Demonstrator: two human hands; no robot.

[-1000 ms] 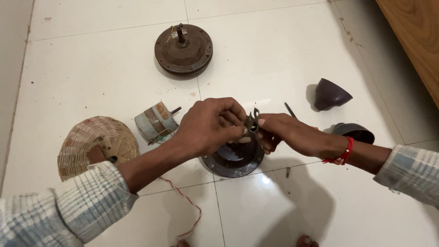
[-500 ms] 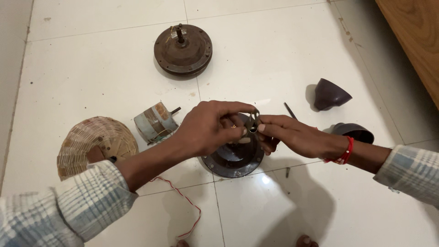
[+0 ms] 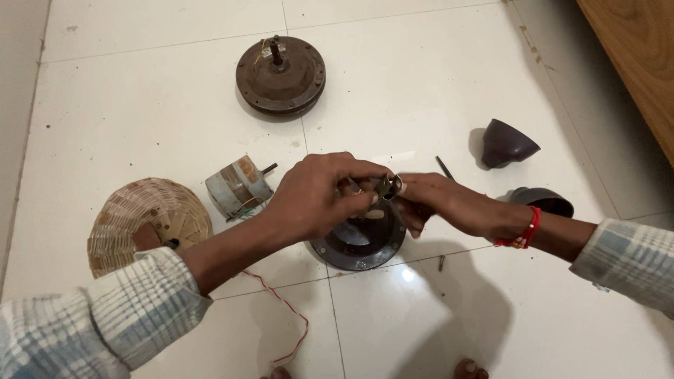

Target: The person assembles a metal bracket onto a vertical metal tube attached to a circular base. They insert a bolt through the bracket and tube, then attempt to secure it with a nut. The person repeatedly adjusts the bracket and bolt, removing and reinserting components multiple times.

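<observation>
- A small dark metal part [image 3: 387,187] is pinched between the fingertips of the left hand [image 3: 319,196] and the right hand [image 3: 439,202], both closed on it.
- The part is held just above a round dark motor housing [image 3: 359,242] that lies on the white tiled floor [image 3: 154,105].
- A rusty round motor cover [image 3: 280,75] with a shaft is seen farther off.
- A woven basket [image 3: 144,217] and a small cylindrical motor core [image 3: 239,187] are found to the left.
- Two dark cone-shaped cups [image 3: 507,143] lie to the right.
</observation>
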